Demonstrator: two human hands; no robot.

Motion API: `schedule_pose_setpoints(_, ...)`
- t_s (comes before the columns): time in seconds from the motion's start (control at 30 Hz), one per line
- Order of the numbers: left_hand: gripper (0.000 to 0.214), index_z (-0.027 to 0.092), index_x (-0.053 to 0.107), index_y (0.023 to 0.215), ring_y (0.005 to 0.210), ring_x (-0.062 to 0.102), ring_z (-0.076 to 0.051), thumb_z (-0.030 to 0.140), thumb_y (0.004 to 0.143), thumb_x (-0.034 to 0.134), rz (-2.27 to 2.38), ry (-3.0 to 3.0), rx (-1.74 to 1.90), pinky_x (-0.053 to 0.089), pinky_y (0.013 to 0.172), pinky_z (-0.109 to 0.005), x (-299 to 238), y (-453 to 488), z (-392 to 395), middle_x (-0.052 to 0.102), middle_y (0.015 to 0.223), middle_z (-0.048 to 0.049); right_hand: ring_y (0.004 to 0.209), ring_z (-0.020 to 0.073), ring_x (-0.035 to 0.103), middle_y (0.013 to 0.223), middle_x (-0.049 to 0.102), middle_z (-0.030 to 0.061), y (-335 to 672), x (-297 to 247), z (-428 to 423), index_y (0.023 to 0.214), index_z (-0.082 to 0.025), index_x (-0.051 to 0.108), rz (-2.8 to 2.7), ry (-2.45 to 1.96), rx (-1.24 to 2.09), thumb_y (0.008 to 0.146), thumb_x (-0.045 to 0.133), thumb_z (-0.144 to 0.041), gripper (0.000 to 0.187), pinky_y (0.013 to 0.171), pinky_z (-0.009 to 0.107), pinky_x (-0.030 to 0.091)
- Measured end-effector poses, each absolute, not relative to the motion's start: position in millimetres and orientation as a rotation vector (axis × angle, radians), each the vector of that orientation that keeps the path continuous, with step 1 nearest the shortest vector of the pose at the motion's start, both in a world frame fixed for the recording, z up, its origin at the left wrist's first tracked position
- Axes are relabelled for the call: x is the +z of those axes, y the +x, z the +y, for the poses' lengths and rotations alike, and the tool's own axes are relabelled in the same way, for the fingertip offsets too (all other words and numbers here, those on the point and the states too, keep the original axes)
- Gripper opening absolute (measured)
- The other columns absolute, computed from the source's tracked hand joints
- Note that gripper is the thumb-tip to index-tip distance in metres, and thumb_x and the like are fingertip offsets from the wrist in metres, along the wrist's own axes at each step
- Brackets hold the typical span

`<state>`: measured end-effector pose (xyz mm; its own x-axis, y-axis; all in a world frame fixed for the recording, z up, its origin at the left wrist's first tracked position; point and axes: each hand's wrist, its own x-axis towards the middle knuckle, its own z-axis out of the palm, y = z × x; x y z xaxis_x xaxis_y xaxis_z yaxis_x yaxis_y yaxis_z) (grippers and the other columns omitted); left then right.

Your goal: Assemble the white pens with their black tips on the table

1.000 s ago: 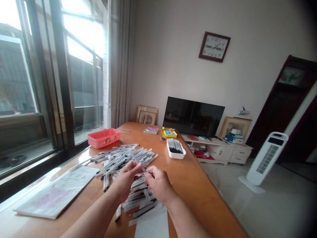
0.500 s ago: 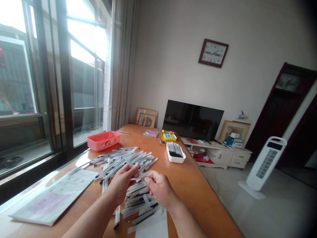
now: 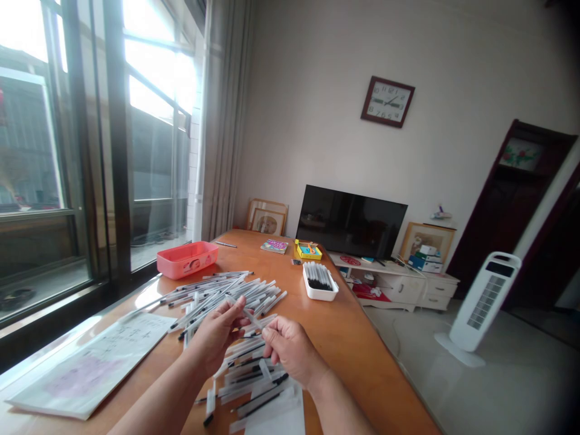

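My left hand (image 3: 217, 336) and my right hand (image 3: 290, 351) meet over the wooden table (image 3: 353, 350), both pinching one slim clear pen (image 3: 247, 313) between fingertips. The pen slants up to the left from the right fingers. Under and beyond the hands lies a spread pile of several similar pens (image 3: 222, 293) with black tips. More pens (image 3: 258, 386) lie close to my wrists on a white sheet (image 3: 281, 417).
A white tray of pens (image 3: 320, 281) sits right of the pile, a pink tray (image 3: 186, 259) at the window side. A printed sheet (image 3: 86, 365) lies at left. Boxes (image 3: 309, 249) and a booklet (image 3: 274, 246) are at the far end. A TV (image 3: 351, 221) and fan (image 3: 480, 302) stand beyond.
The hands have stayed together on the pen, dropping slightly in view as the camera tilted up a little. The pen has turned a bit between the fingers.
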<state>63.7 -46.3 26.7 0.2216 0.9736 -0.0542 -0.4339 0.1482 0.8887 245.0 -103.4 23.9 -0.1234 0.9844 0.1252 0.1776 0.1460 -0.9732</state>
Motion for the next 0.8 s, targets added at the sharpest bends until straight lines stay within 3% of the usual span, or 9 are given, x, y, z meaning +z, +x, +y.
schedule_pose_setpoints(0.13, 0.037, 0.021, 0.063, 0.113, 0.09, 0.069, -0.017, 0.027, 0.081, 0.077, 0.63, 0.832, 1.131, 0.057, 0.075, -0.027, 30, 62, -44, 0.072, 0.102, -0.0084, 0.047, 0.0067, 0.046, 0.063, 0.062, -0.0031, 250, 21, -101, 0.085, -0.017, 0.058, -1.43, -1.191, 1.148, 0.089, 0.057, -0.042, 0.026, 0.049, 0.019, 0.033)
schedule_pose_setpoints(0.23, 0.026, 0.018, 0.062, 0.093, 0.077, 0.068, -0.012, 0.029, 0.079, 0.08, 0.703, 0.865, 1.184, 0.054, 0.067, -0.02, 28, 62, -42, 0.071, 0.089, -0.0047, 0.048, 0.0067, 0.046, 0.064, 0.062, -0.003, 250, 20, -101, 0.086, -0.017, 0.059, -1.444, -1.176, 1.145, 0.089, 0.058, -0.043, 0.026, 0.05, 0.019, 0.033)
schedule_pose_setpoints(0.3, 0.03, 0.017, 0.055, 0.079, 0.061, 0.06, -0.007, 0.034, 0.078, 0.08, 0.747, 0.884, 1.218, 0.049, 0.056, -0.016, 24, 62, -41, 0.065, 0.072, 0.0002, 0.049, 0.0067, 0.047, 0.063, 0.062, -0.003, 249, 21, -102, 0.085, -0.016, 0.059, -1.472, -1.17, 1.124, 0.088, 0.059, -0.042, 0.026, 0.051, 0.019, 0.034)
schedule_pose_setpoints(0.37, 0.033, 0.018, 0.053, 0.077, 0.055, 0.057, -0.006, 0.037, 0.078, 0.08, 0.761, 0.878, 1.222, 0.047, 0.052, -0.015, 21, 61, -41, 0.061, 0.067, 0.002, 0.049, 0.0068, 0.048, 0.063, 0.062, -0.003, 248, 22, -103, 0.084, -0.016, 0.059, -1.49, -1.178, 1.11, 0.088, 0.059, -0.041, 0.025, 0.051, 0.019, 0.034)
schedule_pose_setpoints(0.53, 0.031, 0.02, 0.061, 0.108, 0.078, 0.068, -0.013, 0.024, 0.081, 0.076, 0.647, 0.792, 1.159, 0.057, 0.067, -0.024, 24, 59, -40, 0.071, 0.101, -0.0074, 0.047, 0.0068, 0.045, 0.061, 0.062, -0.0032, 251, 21, -101, 0.081, -0.017, 0.058, -1.432, -1.206, 1.131, 0.087, 0.058, -0.039, 0.022, 0.05, 0.019, 0.033)
schedule_pose_setpoints(0.6, 0.035, 0.02, 0.062, 0.112, 0.081, 0.07, -0.014, 0.02, 0.08, 0.077, 0.637, 0.779, 1.166, 0.058, 0.07, -0.025, 25, 59, -40, 0.072, 0.103, -0.0077, 0.047, 0.0066, 0.044, 0.06, 0.062, -0.0033, 254, 20, -100, 0.08, -0.018, 0.059, -1.385, -1.21, 1.149, 0.086, 0.058, -0.038, 0.022, 0.05, 0.019, 0.032)
schedule_pose_setpoints(0.7, 0.028, 0.017, 0.063, 0.095, 0.072, 0.067, -0.011, 0.024, 0.075, 0.082, 0.696, 0.785, 1.202, 0.053, 0.06, -0.019, 25, 60, -39, 0.071, 0.088, -0.0049, 0.047, 0.0064, 0.043, 0.061, 0.062, -0.003, 256, 21, -100, 0.081, -0.017, 0.06, -1.337, -1.195, 1.153, 0.085, 0.06, -0.039, 0.022, 0.049, 0.019, 0.03)
schedule_pose_setpoints(0.8, 0.034, 0.017, 0.055, 0.076, 0.056, 0.057, -0.006, 0.033, 0.072, 0.085, 0.754, 0.796, 1.246, 0.044, 0.05, -0.015, 23, 60, -39, 0.062, 0.068, 0.0015, 0.048, 0.0064, 0.043, 0.062, 0.062, -0.0027, 256, 23, -100, 0.082, -0.016, 0.06, -1.317, -1.174, 1.136, 0.084, 0.063, -0.038, 0.022, 0.049, 0.019, 0.029)
